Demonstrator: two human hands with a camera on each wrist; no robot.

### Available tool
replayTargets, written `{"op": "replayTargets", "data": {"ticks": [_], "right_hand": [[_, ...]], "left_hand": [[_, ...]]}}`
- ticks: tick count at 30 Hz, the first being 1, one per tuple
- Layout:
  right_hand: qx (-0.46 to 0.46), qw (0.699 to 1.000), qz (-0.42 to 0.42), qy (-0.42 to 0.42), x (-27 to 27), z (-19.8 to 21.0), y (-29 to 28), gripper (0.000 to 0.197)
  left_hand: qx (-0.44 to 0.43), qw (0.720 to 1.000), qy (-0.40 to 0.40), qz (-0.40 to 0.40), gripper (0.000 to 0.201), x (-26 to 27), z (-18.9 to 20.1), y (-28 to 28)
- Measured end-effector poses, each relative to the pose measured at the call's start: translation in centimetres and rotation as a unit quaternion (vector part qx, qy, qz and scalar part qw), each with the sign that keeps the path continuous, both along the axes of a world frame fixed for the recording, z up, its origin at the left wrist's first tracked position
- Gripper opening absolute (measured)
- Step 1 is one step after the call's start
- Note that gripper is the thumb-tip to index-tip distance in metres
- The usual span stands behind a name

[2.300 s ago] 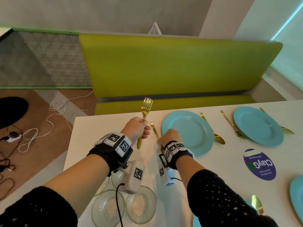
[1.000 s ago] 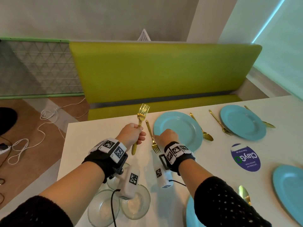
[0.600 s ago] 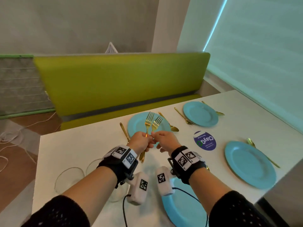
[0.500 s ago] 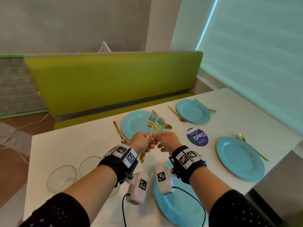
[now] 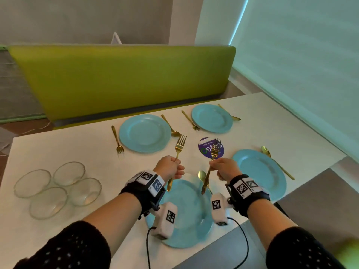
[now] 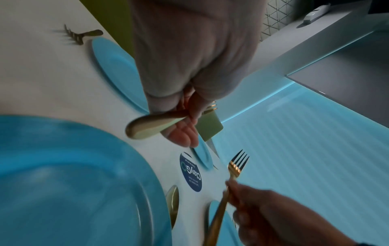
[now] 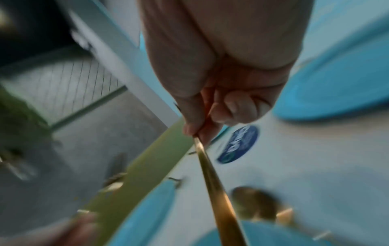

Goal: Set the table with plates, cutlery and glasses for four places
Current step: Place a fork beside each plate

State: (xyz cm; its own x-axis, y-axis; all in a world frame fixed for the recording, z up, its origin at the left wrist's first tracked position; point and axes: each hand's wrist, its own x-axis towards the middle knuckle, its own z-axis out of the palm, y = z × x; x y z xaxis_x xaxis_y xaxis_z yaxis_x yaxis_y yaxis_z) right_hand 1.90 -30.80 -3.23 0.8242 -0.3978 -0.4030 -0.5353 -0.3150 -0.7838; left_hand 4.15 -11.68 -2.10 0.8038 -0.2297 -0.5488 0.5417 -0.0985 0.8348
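Observation:
My left hand [image 5: 168, 168] grips a gold fork [image 5: 179, 147] upright, tines up, above the near blue plate [image 5: 186, 216]. My right hand [image 5: 223, 168] grips a second gold fork [image 5: 214, 152], tilted, its handle over that plate's right part. In the left wrist view the left hand's fork handle [image 6: 151, 126] pokes out below my curled fingers, and the other fork [image 6: 236, 164] shows lower right. The right wrist view is blurred; the fork handle [image 7: 212, 179] runs down from my fingers. A gold spoon [image 5: 203, 176] lies just right of the near plate.
Several blue plates sit on the white table [image 5: 58, 144]: far left [image 5: 144, 133] with a fork [image 5: 117, 138] and spoon [image 5: 171, 126], far right [image 5: 211, 118], near right [image 5: 258, 171] with a spoon [image 5: 275, 164]. Several glass bowls [image 5: 58, 188] stand at the left. A green bench [image 5: 124, 80] lies behind.
My hands, which held the two forks together, have drawn apart, each with one fork. The view has swung down and right, so the near plate now lies under my hands.

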Motion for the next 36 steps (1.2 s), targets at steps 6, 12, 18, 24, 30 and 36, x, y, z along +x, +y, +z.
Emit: {"op": "replayTargets", "data": {"ticks": [6,12,18,24,30,36], "right_hand": [[-0.185,0.969,0.105,0.124,-2.2,-2.7,-6.5,0.028],[-0.292,0.918,0.183,0.195,-2.8,-4.3,-8.4,0.023],[-0.328,0.904,0.188,0.199,-1.8,-5.2,-8.8,0.027],[-0.335,0.908,0.148,0.204,-1.2,-6.1,-9.3,0.037],[-0.358,0.912,0.091,0.178,-1.3,-6.7,-10.2,0.043],[-0.351,0.916,0.085,0.176,-1.4,-6.8,-10.7,0.045]], "left_hand": [[0.005,0.999,0.011,0.039,0.015,-1.6,-1.5,-2.6],[0.025,0.998,0.010,0.054,0.010,-2.2,-2.6,-4.1],[0.042,0.998,0.002,0.055,0.010,-2.2,-3.2,-5.0],[0.044,0.997,0.002,0.061,0.011,-1.9,-3.3,-5.5],[0.049,0.997,0.001,0.058,0.011,-2.0,-3.3,-5.8],[0.048,0.997,0.005,0.055,0.010,-2.1,-3.5,-6.2]]}}
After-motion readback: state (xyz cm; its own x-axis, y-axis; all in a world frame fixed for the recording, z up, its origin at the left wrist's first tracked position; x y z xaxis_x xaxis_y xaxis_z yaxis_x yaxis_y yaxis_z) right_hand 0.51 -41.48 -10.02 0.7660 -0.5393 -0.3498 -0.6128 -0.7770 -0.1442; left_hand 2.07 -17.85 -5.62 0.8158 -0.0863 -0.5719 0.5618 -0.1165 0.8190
